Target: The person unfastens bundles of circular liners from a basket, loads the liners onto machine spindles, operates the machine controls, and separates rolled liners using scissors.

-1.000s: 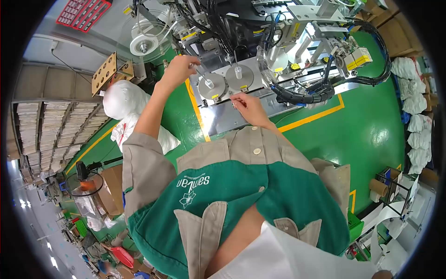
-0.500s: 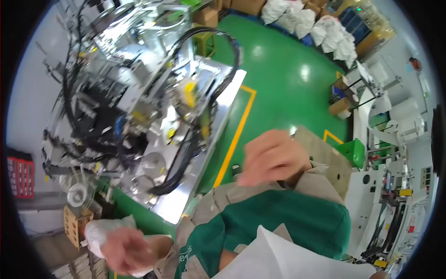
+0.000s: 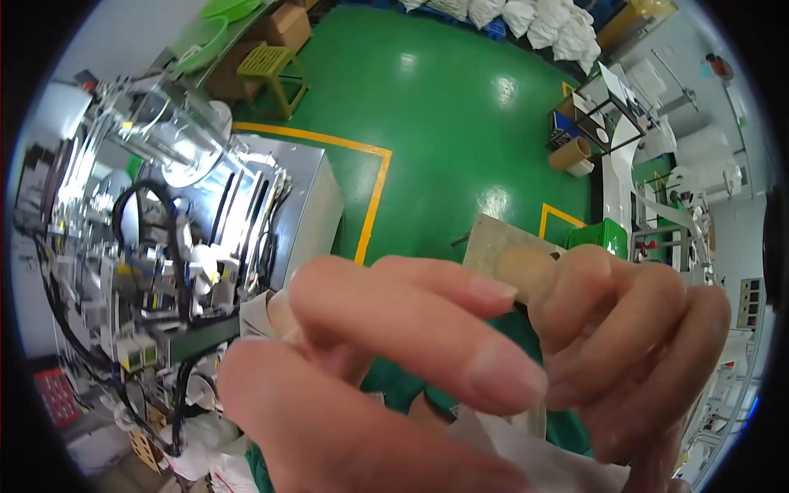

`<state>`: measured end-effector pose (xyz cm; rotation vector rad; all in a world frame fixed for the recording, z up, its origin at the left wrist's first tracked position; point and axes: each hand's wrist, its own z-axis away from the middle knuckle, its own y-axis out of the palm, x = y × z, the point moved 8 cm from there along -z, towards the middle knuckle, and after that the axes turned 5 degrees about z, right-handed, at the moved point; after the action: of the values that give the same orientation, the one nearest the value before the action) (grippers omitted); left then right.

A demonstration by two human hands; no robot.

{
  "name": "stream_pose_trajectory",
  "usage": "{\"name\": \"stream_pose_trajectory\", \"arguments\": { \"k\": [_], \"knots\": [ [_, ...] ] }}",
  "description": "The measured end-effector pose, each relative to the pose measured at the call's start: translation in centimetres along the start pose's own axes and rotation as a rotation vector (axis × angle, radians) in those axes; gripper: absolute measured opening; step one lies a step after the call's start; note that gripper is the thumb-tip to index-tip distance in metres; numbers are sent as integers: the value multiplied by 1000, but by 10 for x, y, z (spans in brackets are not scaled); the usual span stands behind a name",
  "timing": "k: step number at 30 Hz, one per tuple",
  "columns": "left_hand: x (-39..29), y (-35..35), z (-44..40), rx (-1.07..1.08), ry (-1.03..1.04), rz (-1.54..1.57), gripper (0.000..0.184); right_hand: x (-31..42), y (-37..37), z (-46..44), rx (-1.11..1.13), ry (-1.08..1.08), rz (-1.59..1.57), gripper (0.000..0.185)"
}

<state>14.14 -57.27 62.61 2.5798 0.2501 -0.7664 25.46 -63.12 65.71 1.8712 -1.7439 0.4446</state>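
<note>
My left hand (image 3: 370, 361) fills the lower middle of the view, very close to the camera. Its thumb and bent fingers stand apart, and I see nothing held between them. Just right of it, my right hand (image 3: 625, 345) is raised with its fingers curled in. The inside of that hand is hidden, so whether it holds anything cannot be seen. Neither hand touches the machinery. Behind and below them are parts of my green and beige clothing and a pale sheet-like piece (image 3: 542, 452).
A machine (image 3: 164, 246) with black cables stands at left beside a metal cabinet (image 3: 316, 214). A yellow-green stool (image 3: 271, 70), cardboard boxes (image 3: 288, 29) and white sacks (image 3: 546, 29) are farther back. Toward the right are a wooden board (image 3: 489, 238), a green bin (image 3: 604, 236) and more equipment.
Both hands have risen close to the camera and come near each other; the left came from the lower left. The view has swung to the right, shifting the machine leftward.
</note>
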Motion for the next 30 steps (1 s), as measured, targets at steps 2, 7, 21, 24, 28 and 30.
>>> {"name": "stream_pose_trajectory", "arguments": {
  "k": [2, 7, 21, 24, 28, 30],
  "knots": [
    [25, -13, -29, 7, 48, 0, 36, -11, -31, -15, 25, -222, -88, 23],
    [64, -93, -83, -53, 242, -134, 32, -87, -81, -59, 54, -301, -54, 15],
    [67, -382, -191, -582, 1065, -1044, 26, -385, -205, -305, 108, -164, -331, 13],
    [72, -422, -229, -119, 1174, -527, 21, -429, -200, -349, 187, -262, -384, 14],
    [66, -471, -254, -354, 850, -939, 14, -517, -192, -412, 221, -254, -289, 21],
    [73, -497, -267, -618, 862, -1289, 15, -566, -188, -440, 298, -168, -324, 24]
  ]
}}
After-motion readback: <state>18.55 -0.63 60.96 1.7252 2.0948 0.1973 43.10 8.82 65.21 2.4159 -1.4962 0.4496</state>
